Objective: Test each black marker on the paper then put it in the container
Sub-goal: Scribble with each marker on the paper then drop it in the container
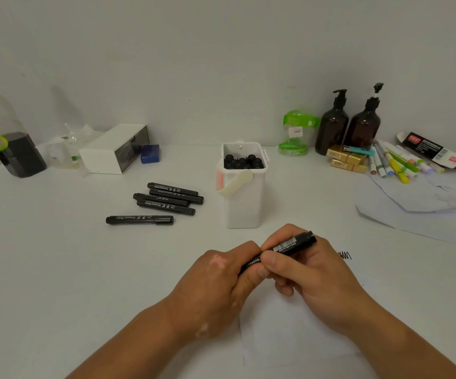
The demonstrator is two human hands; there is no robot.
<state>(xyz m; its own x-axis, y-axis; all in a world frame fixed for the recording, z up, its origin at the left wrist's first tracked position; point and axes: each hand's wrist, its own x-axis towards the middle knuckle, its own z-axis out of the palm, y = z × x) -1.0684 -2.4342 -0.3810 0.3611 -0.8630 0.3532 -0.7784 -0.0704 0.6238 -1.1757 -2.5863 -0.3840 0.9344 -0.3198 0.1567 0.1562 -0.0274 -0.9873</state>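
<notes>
**A:** what are the hands doing?
**B:** both hold one black marker (281, 251) at center frame: left hand (221, 280) fingers wrapped round its lower end, right hand (311, 272) pinching the barrel. White container (244, 198) sits just above.

The loose black markers (139, 219) read "Permanent Marker" in white, upside down; the held marker (289, 246) carries a barcode, its digits blurred.

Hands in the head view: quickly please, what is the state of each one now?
Left hand: curled round the lower end of the black marker.
Right hand: pinches the same marker's middle.
</notes>
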